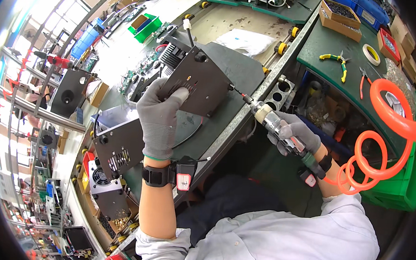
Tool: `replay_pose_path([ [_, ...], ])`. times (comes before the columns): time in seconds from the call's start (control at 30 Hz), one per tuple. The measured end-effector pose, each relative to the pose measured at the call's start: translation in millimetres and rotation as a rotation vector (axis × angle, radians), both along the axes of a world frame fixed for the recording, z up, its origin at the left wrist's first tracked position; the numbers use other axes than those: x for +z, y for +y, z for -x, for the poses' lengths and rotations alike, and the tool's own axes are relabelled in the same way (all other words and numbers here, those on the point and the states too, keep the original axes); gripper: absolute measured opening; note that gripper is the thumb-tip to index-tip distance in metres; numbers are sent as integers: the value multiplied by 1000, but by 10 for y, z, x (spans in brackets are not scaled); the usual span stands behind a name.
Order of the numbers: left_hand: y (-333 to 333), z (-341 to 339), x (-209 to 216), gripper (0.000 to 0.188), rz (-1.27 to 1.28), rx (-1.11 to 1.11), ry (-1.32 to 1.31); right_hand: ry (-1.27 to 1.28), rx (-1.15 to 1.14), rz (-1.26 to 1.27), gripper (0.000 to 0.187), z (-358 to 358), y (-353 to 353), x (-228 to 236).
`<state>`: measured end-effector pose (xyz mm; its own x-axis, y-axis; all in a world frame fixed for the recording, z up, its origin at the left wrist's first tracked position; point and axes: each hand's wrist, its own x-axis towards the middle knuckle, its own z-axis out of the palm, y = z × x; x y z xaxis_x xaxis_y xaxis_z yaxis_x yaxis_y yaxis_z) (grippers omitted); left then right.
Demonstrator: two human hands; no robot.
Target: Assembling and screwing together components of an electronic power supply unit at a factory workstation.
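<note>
The dark panel (210, 77) tilts at the upper middle of the frame, over the bench. It looks like stiff, thin sheet metal, probably moderate in weight, and its smooth face may slide under your glove. Its edges seem the best hold, clear of the finned block (169, 56) behind its upper left, whose neighbouring parts look fragile.

Your hands are apart: your left hand (161, 103) grips the panel's lower left, thumb across the slots, and your right hand (296, 129) is wrapped round the driver (271, 120), right of centre. The orange coiled hose (380, 175) loops at the right.

The panel hides your left fingertips and its own back. You cannot tell whether the bit touches the right corner; the far-left shelving blurs into the dark rim.
</note>
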<state>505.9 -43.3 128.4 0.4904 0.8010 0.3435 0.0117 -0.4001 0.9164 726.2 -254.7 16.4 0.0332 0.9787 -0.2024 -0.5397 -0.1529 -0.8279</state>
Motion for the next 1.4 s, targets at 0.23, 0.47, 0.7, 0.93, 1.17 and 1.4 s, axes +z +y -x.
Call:
replay_pose_path([
  [0.23, 9, 7, -13, 22, 40, -14, -40, -43, -15, 13, 70, 29, -5, -1],
  [0.47, 41, 12, -35, 22, 48, -10, -39, -8, -8, 0, 69, 55, 0, -34],
  [0.7, 56, 4, -48, 21, 43, -1, -16, -32, -9, 28, 71, 96, -8, 2],
  [0.93, 61, -4, -40, 19, 8, 9, 11, -38, -41, 25, 71, 132, -8, 20],
  [1.17, 53, 4, -36, 18, 15, -7, -15, -68, -38, 31, 72, 132, -5, -36],
  [1.4, 73, -8, -49, 19, 29, 4, -9, -99, -60, 29, 74, 174, -18, -10],
])
